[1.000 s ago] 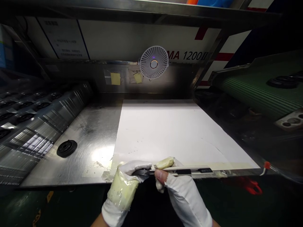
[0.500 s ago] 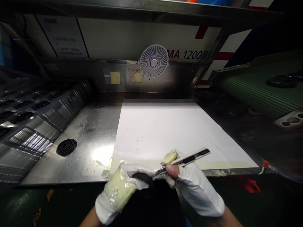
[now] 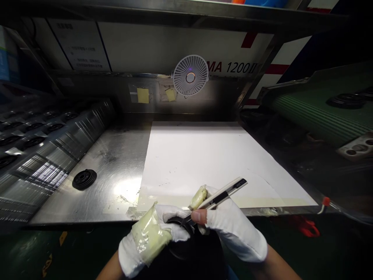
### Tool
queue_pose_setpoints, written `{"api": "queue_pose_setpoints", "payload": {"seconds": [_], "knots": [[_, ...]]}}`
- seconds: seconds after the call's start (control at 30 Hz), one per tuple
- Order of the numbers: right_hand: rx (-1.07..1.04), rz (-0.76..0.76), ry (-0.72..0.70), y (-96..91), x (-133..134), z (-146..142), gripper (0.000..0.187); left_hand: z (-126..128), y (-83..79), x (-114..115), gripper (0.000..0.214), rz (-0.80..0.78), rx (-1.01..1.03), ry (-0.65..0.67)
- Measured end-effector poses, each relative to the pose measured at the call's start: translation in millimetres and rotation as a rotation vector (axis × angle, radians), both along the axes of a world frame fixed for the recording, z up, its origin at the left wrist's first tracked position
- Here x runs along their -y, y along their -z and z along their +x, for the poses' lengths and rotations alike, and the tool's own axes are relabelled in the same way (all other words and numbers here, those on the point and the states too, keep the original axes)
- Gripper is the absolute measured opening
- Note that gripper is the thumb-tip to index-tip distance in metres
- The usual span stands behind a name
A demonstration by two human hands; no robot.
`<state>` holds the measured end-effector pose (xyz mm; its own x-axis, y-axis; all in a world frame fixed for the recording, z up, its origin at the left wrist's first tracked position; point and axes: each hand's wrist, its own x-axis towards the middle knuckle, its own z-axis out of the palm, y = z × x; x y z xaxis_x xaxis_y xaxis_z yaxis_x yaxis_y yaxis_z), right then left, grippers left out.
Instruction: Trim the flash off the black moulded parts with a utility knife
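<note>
My left hand [image 3: 154, 235], in a white glove wrapped with yellowish tape, grips a round black ribbed part [image 3: 182, 243] just off the table's front edge. Its lower side blends into the dark background. In my right hand [image 3: 221, 223], gloved with the thumb bare and tape on a finger, is a utility knife [image 3: 223, 196] with a pale handle and black slider. The blade tip meets or nearly meets the upper rim of the black part; contact is hard to tell. Another black ringed part [image 3: 84, 179] lies on the metal table [image 3: 116, 155] to the left.
White paper [image 3: 201, 159] covers the table's middle, taped along its front edge. Stacked clear trays [image 3: 55, 159] with black parts stand at left. A small fan [image 3: 190, 76] hangs at the back. At right is a green conveyor [image 3: 317, 101]; a red-tipped piece [image 3: 325, 202] sits at the table corner.
My right hand has moved left and slightly down, bringing the knife blade onto or over the black part. The handle now tilts more steeply. More of the part's round rim shows.
</note>
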<state>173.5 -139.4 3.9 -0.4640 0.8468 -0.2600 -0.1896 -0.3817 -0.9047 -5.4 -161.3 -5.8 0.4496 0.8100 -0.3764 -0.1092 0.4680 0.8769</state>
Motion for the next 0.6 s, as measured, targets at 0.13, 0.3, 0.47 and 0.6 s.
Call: {"api": "queue_pose_setpoints", "payload": {"seconds": [0.13,0.3,0.47,0.6], "knots": [[0.063,-0.026,-0.1,-0.7,2,9,0.022,-2,-2.3,-1,0.031,0.028,-0.019,-0.002],[0.101,0.113,0.027,-3.3,-4,28,0.022,-10,3.1,-4,0.026,0.137,-0.129,0.013],[0.144,0.214,0.143,-6.6,-12,31,0.019,-15,4.6,-6,0.021,0.276,-0.244,0.031],[0.034,0.094,0.017,-7.8,-10,14,0.02,-11,-3.9,-6,0.023,0.255,-0.243,0.121]]}}
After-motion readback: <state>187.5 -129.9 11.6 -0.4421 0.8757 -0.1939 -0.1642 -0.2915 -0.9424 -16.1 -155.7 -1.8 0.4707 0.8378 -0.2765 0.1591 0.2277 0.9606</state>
